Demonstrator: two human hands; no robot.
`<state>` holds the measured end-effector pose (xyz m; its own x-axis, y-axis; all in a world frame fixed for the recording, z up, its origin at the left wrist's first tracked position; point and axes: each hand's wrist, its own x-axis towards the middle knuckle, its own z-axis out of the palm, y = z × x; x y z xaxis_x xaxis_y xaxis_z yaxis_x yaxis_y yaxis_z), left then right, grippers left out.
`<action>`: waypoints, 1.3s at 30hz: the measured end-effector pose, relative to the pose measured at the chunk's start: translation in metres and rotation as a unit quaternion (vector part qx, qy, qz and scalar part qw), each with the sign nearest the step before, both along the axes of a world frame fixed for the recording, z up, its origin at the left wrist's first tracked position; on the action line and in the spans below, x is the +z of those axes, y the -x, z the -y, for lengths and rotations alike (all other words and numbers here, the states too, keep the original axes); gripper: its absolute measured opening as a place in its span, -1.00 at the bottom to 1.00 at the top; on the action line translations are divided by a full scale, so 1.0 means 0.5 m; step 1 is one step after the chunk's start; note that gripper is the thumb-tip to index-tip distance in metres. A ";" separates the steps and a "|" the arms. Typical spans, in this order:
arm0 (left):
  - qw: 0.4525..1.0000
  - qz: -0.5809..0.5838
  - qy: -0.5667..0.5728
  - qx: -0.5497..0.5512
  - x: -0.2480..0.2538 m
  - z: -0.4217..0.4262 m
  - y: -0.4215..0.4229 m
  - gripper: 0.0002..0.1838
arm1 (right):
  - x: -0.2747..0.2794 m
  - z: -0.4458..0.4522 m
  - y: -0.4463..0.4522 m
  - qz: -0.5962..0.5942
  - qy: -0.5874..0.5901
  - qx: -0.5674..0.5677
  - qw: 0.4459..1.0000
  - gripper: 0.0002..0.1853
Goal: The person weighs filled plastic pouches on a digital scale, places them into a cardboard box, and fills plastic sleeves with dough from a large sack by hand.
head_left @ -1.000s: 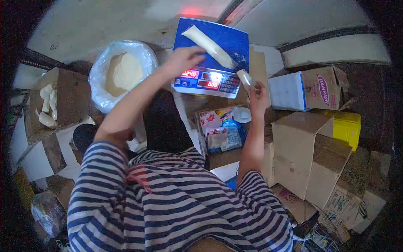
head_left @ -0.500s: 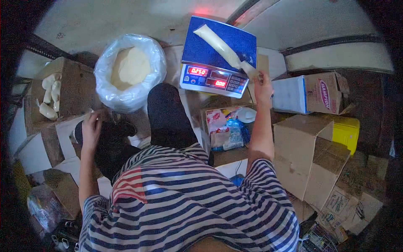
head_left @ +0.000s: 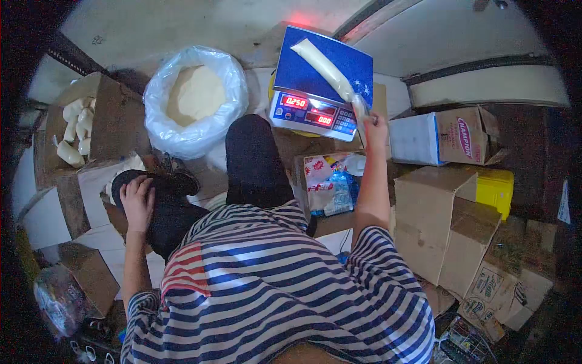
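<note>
A long, narrow plastic bag of pale powder lies slantwise across the blue pan of a digital scale. Its red display reads 0.250 and 0.00. My right hand, beside the scale's lower right corner, is closed on the bag's loose, unfilled end. On my dark-clad left knee lies my left hand, open, fingers loosely apart, holding nothing. Left of the scale, beyond my knees, stands a big clear plastic sack of the same pale powder, its mouth wide.
At the left, a cardboard box contains several filled bags. Packets lie in a box below the scale. On the right are a Champion carton, open cardboard boxes and a yellow container.
My left hand has come down onto my knee, its fingers now spread. The right hand keeps hold of the bag's end, and the scale still reads 0.250. My view has shifted slightly.
</note>
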<state>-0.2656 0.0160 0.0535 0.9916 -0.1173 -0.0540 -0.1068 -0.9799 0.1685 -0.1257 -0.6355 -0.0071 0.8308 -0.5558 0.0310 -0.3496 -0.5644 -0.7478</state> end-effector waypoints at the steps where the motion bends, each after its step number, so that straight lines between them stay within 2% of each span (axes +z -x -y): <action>1: 1.000 0.005 0.004 -0.002 0.001 0.001 -0.001 -0.66 | 0.010 -0.007 -0.002 0.001 0.001 0.001 1.000 -0.61; 4: 1.000 0.007 0.001 0.000 0.005 0.009 -0.003 -0.68 | 0.020 -0.014 -0.004 -0.027 -0.002 -0.002 1.000 -0.61; 7: 1.000 0.026 -0.006 -0.002 0.005 0.012 -0.005 -0.71 | -0.015 0.011 0.000 -0.058 0.063 0.013 0.996 -0.54; 9: 0.999 0.046 -0.007 -0.010 0.004 0.013 -0.006 -0.72 | -0.021 0.016 0.007 -0.104 -0.031 -0.010 0.994 -0.52; 13: 0.998 0.053 -0.014 -0.016 0.005 0.021 -0.015 -0.73 | 0.001 -0.010 -0.002 -0.090 -0.001 0.034 0.995 -0.54; 15: 0.998 0.054 -0.010 -0.014 0.005 0.022 -0.018 -0.73 | 0.092 -0.083 -0.004 -0.113 0.095 0.007 0.989 -0.55; 16: 0.999 0.050 -0.012 -0.014 0.004 0.022 -0.018 -0.73 | 0.085 -0.077 -0.014 -0.113 0.095 0.009 0.989 -0.55; 18: 0.999 0.044 -0.013 -0.014 0.002 0.021 -0.018 -0.73 | 0.073 -0.065 -0.035 -0.147 0.182 -0.002 0.972 -0.63; 22: 0.998 0.051 -0.012 -0.017 0.003 0.023 -0.017 -0.74 | 0.129 -0.093 -0.051 -0.148 0.277 0.011 0.949 -0.60; 24: 0.998 0.058 -0.012 -0.019 0.006 0.024 -0.019 -0.74 | 0.148 -0.095 -0.069 -0.154 0.425 0.034 0.892 -0.59; 25: 0.999 0.047 -0.013 -0.020 0.006 0.024 -0.019 -0.72 | 0.156 -0.092 -0.073 -0.153 0.425 0.034 0.891 -0.59; 27: 0.999 0.036 -0.012 -0.020 0.006 0.024 -0.020 -0.70 | 0.172 -0.083 -0.082 -0.118 0.499 0.088 0.854 -0.63; 30: 0.999 0.028 -0.014 -0.012 0.006 0.023 -0.019 -0.70 | 0.185 -0.062 -0.092 -0.155 0.503 0.093 0.845 -0.69; 37: 0.998 0.052 -0.015 -0.012 -0.001 0.026 -0.020 -0.74 | 0.177 -0.048 -0.091 -0.138 0.520 0.093 0.838 -0.69; 39: 0.998 0.053 -0.017 -0.014 -0.002 0.025 -0.021 -0.73 | 0.181 -0.058 -0.100 -0.119 0.549 0.106 0.820 -0.72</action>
